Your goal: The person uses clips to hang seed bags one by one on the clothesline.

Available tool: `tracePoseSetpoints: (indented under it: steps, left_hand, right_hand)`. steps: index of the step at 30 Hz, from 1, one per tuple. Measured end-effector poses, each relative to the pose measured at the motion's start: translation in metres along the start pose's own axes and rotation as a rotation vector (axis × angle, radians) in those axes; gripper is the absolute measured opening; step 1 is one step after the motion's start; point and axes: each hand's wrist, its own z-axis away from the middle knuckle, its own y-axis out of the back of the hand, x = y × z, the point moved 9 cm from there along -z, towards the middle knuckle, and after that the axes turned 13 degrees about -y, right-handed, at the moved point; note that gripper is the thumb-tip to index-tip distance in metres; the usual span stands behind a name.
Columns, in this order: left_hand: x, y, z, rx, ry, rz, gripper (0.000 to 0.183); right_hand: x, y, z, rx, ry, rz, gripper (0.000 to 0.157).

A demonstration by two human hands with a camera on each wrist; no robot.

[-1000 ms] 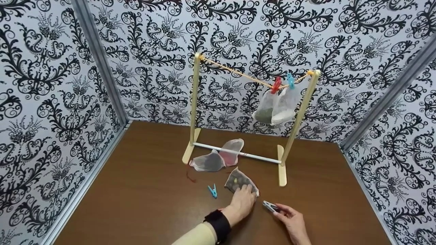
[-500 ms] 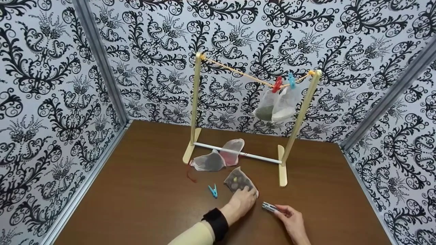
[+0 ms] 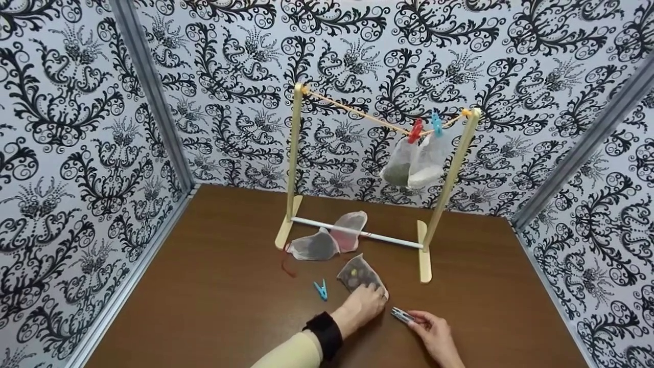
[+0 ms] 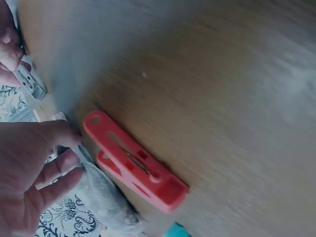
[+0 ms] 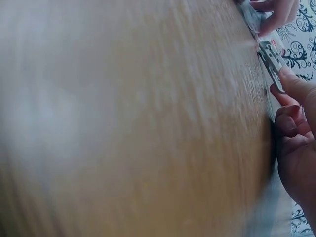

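My left hand point(image 3: 364, 302) reaches over a dark-filled mesh bag point(image 3: 353, 272) lying on the table, and pinches its near edge between thumb and fingers, as the left wrist view shows. Just to the right, my right hand point(image 3: 433, 332) holds a grey clothespin point(image 3: 401, 314) by thumb and fingertips, its front end pointing toward the bag. A red clothespin point(image 4: 136, 160) lies on the table beside the left hand; in the head view the left arm hides it. Left of the bag lies a blue clothespin point(image 3: 321, 290).
Behind stands a wooden rack point(image 3: 294, 153) with a sagging orange cord point(image 3: 352, 109). Two mesh bags point(image 3: 397, 168) hang at its right side from red point(image 3: 415, 131) and blue point(image 3: 437, 124) clothespins. Two more filled bags point(image 3: 314, 246) lie by its white bottom bar point(image 3: 391, 238).
The right hand has turned the grey clothespin slightly and shifted it a little to the left. The left hand stays at the bag, its fingers slightly nearer the bag's near edge.
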Motion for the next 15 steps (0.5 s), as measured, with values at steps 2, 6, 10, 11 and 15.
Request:
tracePoseSetpoints:
  steps: [2,6,10,11,15]
  left_hand:
    - [0.002,-0.002,0.000,0.012,-0.003,-0.013,0.032]
    - [0.007,-0.004,0.000,0.066,-0.017,-0.035,0.030]
    - [0.006,-0.001,0.002,0.155,-0.027,-0.009,0.020]
    - [0.005,0.000,0.002,0.186,-0.026,0.010,0.017]
    - [-0.009,0.007,0.008,0.330,-0.008,0.122,0.007]
  right_hand:
    - [0.001,0.000,-0.001,0.005,0.019,0.026,0.019]
    - [-0.007,0.002,0.000,0.030,0.080,0.087,0.017]
    - [-0.032,0.008,0.004,0.099,0.273,0.195,0.021]
    - [-0.041,0.010,0.007,0.128,0.355,0.231,0.022]
    - [-0.085,0.024,0.013,0.245,0.699,0.355,0.029]
